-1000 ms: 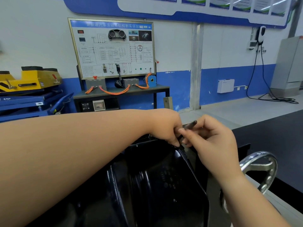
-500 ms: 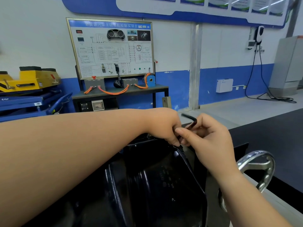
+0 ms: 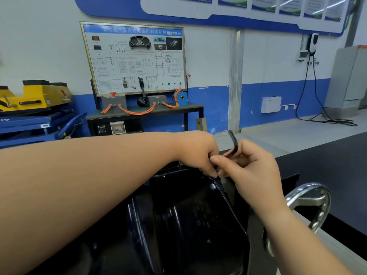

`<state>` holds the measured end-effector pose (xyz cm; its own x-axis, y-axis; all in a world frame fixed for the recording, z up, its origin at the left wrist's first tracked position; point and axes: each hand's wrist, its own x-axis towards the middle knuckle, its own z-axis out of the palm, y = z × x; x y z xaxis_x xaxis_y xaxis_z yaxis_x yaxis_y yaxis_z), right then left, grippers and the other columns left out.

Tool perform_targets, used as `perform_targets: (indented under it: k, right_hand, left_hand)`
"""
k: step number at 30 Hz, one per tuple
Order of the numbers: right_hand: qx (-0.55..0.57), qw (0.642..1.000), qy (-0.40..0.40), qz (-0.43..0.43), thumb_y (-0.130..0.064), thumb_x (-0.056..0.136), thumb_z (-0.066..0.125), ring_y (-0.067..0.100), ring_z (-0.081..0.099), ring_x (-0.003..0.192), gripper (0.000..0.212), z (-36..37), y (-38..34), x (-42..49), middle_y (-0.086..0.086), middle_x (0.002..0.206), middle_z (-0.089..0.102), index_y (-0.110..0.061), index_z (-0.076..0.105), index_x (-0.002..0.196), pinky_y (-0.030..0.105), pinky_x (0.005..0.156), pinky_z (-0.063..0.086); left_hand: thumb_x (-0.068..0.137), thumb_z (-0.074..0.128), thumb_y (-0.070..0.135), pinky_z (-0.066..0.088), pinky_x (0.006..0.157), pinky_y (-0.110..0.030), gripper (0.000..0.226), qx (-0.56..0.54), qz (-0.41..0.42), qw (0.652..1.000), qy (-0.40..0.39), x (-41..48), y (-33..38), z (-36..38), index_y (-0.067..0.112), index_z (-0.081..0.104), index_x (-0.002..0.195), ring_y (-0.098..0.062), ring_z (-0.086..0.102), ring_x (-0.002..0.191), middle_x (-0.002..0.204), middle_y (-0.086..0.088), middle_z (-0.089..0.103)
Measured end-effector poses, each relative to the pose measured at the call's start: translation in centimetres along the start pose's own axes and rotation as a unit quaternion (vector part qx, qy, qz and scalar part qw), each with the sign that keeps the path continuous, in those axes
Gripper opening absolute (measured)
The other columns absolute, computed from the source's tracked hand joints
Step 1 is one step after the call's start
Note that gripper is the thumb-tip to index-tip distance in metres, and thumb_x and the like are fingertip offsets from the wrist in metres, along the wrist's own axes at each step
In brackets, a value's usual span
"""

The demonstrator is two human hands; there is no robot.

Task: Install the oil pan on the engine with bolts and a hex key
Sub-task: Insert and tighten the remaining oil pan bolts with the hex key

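The black oil pan (image 3: 188, 205) sits low in the middle of the view, open side up, its far right corner under both hands. The hex key (image 3: 234, 140) stands at that corner. Its free short arm now points up and slightly left above the knuckles, whereas 1 second ago it lay nearly level, pointing right, and half a second ago it was arched halfway up. The long arm runs down between the fingers and is hidden there.

The right hand (image 3: 256, 171) pinches the hex key, with its thumb and forefinger curled round the long arm just below the bend. It has shifted only slightly. The left hand (image 3: 200, 153) reaches across from the left and stays on the pan's corner, with its fingers curled downward and touching the right forefinger. Whether they grip anything cannot be told.

A chrome handwheel (image 3: 309, 203) sits just right of the right wrist. A wiring training board (image 3: 135, 58) stands well behind, against the blue and white wall.
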<state>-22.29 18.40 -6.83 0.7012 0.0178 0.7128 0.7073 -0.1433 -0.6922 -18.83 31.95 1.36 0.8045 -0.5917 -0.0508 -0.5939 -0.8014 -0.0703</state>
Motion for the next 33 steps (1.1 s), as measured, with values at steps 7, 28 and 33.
perform_targets:
  k: [7,28,33]
  right_hand:
    - [0.072,0.995,-0.066,-0.024,0.003,0.090,0.054,0.012,0.067,0.068,0.035,-0.53,-0.09,-0.14,-0.001,0.085,0.073,-0.027,0.070,0.098,0.016,0.068,0.052]
    - [0.011,1.000,0.004,0.013,-0.019,0.074,0.077,0.026,0.064,0.060,0.016,0.16,-0.40,0.05,0.005,0.062,0.068,-0.019,0.063,0.066,0.034,0.060,0.055]
    - [0.047,0.998,-0.038,0.023,-0.017,0.084,0.068,0.015,0.065,0.057,0.013,-0.16,-0.32,-0.18,0.001,0.072,0.069,-0.030,0.066,0.085,0.021,0.057,0.051]
  left_hand:
    - [0.082,0.067,0.030,0.033,0.046,-0.007,0.022,-0.018,-0.022,1.000,0.013,0.10,-0.26,0.12,0.018,0.061,0.065,0.001,0.046,0.045,0.050,0.011,0.049]
    - [0.078,0.070,0.040,0.033,0.054,-0.022,0.029,-0.046,-0.007,0.999,0.024,-0.59,0.01,-0.47,0.023,0.054,0.061,-0.009,0.040,0.052,0.056,0.005,0.046]
    - [0.077,0.072,0.035,0.036,0.057,-0.023,0.028,-0.068,-0.003,0.997,0.038,-0.72,0.31,-0.75,0.025,0.053,0.059,-0.007,0.043,0.054,0.055,0.008,0.048]
